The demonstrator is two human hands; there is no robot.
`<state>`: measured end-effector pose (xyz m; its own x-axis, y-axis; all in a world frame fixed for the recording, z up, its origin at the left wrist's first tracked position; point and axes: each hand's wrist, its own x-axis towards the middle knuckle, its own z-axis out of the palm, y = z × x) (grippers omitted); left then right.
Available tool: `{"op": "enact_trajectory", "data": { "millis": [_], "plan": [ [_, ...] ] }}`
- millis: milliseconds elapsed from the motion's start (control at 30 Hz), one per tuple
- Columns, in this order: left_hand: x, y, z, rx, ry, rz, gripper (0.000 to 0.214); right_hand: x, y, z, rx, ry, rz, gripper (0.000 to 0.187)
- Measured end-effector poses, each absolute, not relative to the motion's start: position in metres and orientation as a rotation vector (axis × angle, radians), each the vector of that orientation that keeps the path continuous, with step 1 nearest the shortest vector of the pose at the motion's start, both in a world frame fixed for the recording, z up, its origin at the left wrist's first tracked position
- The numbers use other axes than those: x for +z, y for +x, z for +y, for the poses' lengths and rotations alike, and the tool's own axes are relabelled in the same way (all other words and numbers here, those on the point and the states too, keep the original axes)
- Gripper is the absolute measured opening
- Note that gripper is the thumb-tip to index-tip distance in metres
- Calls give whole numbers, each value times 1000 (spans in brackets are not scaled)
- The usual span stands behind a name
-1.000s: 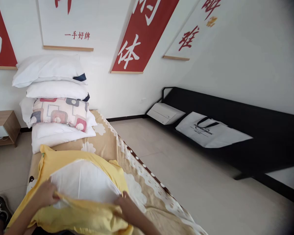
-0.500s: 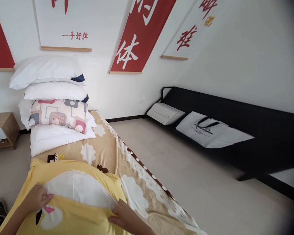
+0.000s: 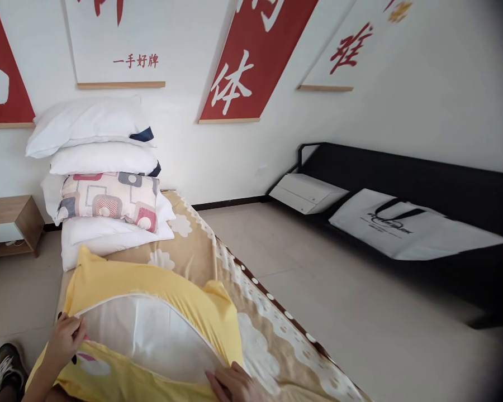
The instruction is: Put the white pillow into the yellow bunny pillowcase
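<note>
Both of our hands sit at the near edge of the view, on the open mouth of a yellow pillowcase [image 3: 151, 282] that lies on the bed [image 3: 251, 329]. Our left hand [image 3: 67, 336] is at the near left, fingers curled onto the case's edge where the yellow cloth meets the white pillow [image 3: 151, 335] inside; it pinches or presses that edge, and we cannot tell which. Our right hand [image 3: 230, 382] is at the near centre, partly cut off by the bottom of the frame, its fingers laid flat and loosely spread on the lower lip of the case beside the white pillow. The white pillow shows through the wide opening between the 2 hands, with yellow cloth around its far side and along its near side. The bed wears a tan sheet printed with white cloud shapes and a dotted brown border. At the far end of the bed stands a stack of pillows [image 3: 104, 178], white ones with 1 patterned pillow [image 3: 109, 198] in the middle. A wooden nightstand [image 3: 12, 220] stands to the far left against the wall. On the right, well apart across the floor, a black bench [image 3: 444, 184] carries a white bag [image 3: 406, 229] and a white box [image 3: 308, 192]. Red and white banners [image 3: 251, 61] hang on the far wall. A shoe [image 3: 8, 365] shows at the near left corner.
</note>
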<state>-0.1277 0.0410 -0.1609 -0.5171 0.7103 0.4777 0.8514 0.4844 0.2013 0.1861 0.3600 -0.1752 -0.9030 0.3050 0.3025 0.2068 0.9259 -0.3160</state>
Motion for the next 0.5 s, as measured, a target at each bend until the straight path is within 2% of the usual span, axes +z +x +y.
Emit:
{"op": "enact_trajectory", "data": {
  "millis": [100,133,200,267,333,400,500],
  "plan": [
    [-172,-132,50,-343,-1162,-2952,18,-191,175,368,629,-885,-2901,24],
    [-168,-132,56,-234,-1115,-3083,22,-190,167,370,587,-973,-2900,19],
    [-155,-130,73,-29,-1056,-3210,44,-185,148,374,337,-988,-2865,9],
    [-143,-128,94,111,-1039,-3173,51,-179,124,378,34,-919,-2809,30],
    [-137,-128,118,145,-1047,-3038,48,-176,100,384,-176,-893,-2776,49],
    [-134,-133,138,109,-1078,-2915,46,-173,81,395,-267,-939,-2751,49],
    [-132,-149,155,95,-1075,-2925,47,-165,67,418,-212,-1011,-2758,31]
  ]
}}
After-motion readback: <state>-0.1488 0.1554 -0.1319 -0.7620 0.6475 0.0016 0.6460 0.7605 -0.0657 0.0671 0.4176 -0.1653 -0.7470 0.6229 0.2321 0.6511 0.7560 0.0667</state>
